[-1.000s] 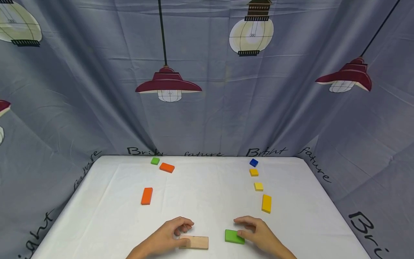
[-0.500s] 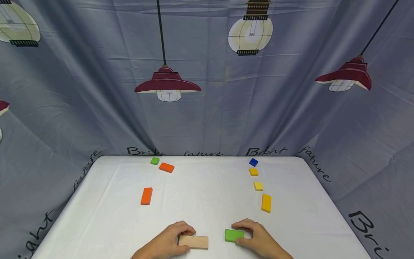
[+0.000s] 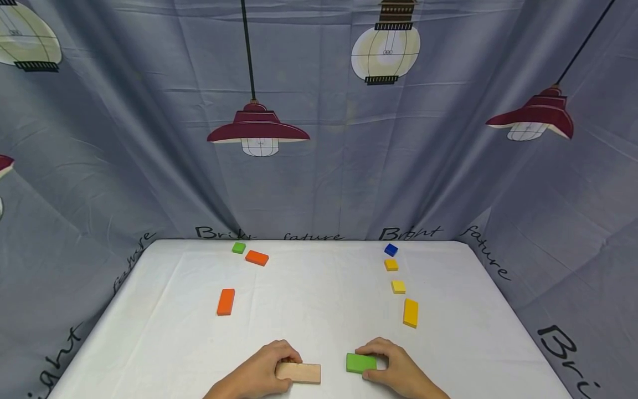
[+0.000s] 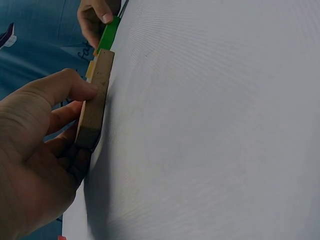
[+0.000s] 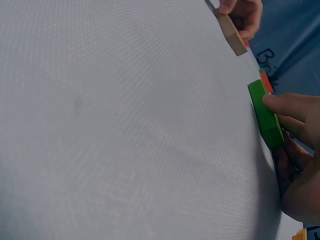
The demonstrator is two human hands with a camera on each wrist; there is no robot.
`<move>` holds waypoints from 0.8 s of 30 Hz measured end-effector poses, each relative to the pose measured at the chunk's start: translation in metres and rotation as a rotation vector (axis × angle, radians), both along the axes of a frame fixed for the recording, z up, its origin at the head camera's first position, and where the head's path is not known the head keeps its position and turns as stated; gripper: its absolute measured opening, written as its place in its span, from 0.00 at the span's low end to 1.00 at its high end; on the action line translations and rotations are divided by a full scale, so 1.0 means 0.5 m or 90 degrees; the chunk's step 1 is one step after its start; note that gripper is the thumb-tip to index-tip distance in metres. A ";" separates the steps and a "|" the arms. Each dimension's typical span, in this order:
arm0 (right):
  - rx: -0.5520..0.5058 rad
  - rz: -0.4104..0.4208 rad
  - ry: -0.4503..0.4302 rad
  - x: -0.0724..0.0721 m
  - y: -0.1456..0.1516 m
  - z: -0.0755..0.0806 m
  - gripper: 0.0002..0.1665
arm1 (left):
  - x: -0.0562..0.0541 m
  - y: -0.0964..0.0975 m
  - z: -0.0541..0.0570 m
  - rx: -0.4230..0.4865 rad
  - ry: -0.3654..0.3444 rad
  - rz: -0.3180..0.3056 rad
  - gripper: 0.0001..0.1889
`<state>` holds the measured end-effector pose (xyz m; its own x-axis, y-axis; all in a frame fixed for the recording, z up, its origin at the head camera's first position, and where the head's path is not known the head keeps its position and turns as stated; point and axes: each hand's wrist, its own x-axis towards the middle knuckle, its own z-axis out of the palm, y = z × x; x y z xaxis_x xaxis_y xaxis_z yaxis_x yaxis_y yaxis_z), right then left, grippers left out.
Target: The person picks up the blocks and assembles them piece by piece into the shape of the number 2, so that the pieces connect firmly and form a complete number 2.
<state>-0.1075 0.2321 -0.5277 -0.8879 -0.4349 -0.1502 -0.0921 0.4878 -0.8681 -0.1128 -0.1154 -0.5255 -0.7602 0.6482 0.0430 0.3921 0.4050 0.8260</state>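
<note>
At the front of the table, my left hand [image 3: 266, 368] grips the left end of a plain wooden block [image 3: 305, 373], thumb on its near side and fingers on its far side. To the right, my right hand [image 3: 396, 367] holds a green block [image 3: 361, 363] the same way, by its right end. A gap of white cloth separates the two blocks. In the left wrist view, the thumb presses the side of the wooden block [image 4: 95, 107], and its fingers are partly hidden behind it. In the right wrist view, the thumb lies on the green block [image 5: 265, 115].
Orange blocks [image 3: 226, 302] and a small green block [image 3: 238, 247] lie at the table's left. On the right stand a long yellow block [image 3: 411, 313], two small yellow blocks [image 3: 398, 287] and a blue block [image 3: 391, 250]. Grey printed curtain [image 3: 319, 188] surrounds the white table [image 3: 319, 299].
Both hands have lowered slightly and closed their fingers around the ends of the wooden and green blocks. The blocks have hardly moved. Over the last half second almost nothing differs.
</note>
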 end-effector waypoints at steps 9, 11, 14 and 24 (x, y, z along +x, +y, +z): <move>0.001 -0.005 0.033 0.002 -0.001 -0.007 0.19 | -0.002 0.002 0.001 -0.006 0.011 0.009 0.20; 0.003 -0.006 0.039 0.003 -0.001 -0.008 0.19 | -0.005 0.002 0.003 -0.012 0.018 0.006 0.19; 0.003 -0.007 0.039 0.003 -0.001 -0.007 0.19 | -0.015 0.001 0.007 -0.014 0.020 -0.002 0.18; 0.007 -0.006 0.034 0.004 -0.002 -0.005 0.19 | -0.059 0.007 0.009 -0.018 0.011 0.008 0.18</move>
